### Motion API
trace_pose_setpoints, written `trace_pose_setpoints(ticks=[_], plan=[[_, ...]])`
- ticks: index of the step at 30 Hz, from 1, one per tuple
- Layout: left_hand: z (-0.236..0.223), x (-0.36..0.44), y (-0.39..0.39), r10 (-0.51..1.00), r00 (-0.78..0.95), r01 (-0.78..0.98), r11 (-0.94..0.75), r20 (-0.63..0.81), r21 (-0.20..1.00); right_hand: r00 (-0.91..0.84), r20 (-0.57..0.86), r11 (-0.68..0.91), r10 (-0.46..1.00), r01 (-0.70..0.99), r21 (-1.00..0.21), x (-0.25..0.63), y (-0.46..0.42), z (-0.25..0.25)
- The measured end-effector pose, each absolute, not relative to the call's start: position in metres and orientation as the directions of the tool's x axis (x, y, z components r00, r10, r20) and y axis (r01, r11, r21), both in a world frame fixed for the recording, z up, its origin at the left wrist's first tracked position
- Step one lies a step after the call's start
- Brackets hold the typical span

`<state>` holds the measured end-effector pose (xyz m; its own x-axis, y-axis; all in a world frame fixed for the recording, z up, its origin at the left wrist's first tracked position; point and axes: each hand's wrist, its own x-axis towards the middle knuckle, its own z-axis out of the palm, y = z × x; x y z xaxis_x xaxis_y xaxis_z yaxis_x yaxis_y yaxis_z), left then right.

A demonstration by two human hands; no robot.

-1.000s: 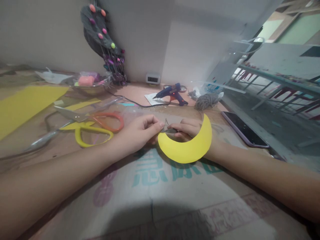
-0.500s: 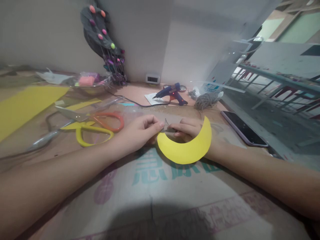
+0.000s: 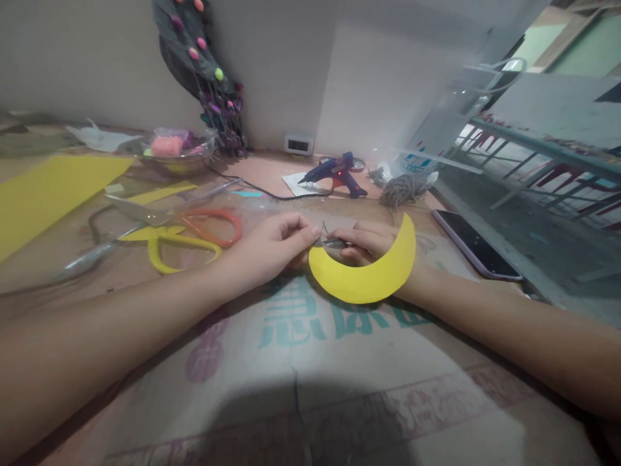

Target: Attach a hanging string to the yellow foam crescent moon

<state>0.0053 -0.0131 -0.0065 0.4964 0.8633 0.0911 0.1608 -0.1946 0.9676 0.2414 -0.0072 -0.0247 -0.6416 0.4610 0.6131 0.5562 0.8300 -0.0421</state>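
A yellow paper crescent (image 3: pixel 361 285) hangs just above the printed sheet, its left tip pinched between the thumb and fingers of my left hand (image 3: pixel 291 243). A short dark strand (image 3: pixel 325 226) stands up beside that pinch. Curled fingers of my right hand (image 3: pixel 366 239) hold a small dark metal tool (image 3: pixel 336 243), its pointed end towards my left fingertips. What kind of tool it is I cannot make out. The crescent's right horn covers part of my right hand and wrist.
Scissors (image 3: pixel 194 226) with orange and yellow handles lie left. Behind my hands rest a blue glue gun (image 3: pixel 334 173) with its cord, grey yarn (image 3: pixel 407 188) and a small clock (image 3: pixel 298 144). A phone (image 3: pixel 478 246) lies right. Yellow paper (image 3: pixel 53 194) covers the far left.
The view has tipped slightly, so most things sit a little higher in the picture. The metal tool shows more clearly between my hands. Both hands keep their grip.
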Motion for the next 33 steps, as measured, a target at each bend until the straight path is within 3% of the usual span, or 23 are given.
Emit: trace_pose_setpoints(ticks=[20,33], plan=[[-0.007,0.005,-0.011,0.845,0.533,0.168,-0.142,0.032,0.976,-0.658,0.632,0.828,0.410,0.559,0.045,0.231,-0.016,-0.012],[-0.006,0.006,-0.012,0.846,0.533,0.167,-0.140,0.030,0.976,-0.660,0.599,0.820,0.454,0.573,0.009,0.234,-0.016,-0.014]])
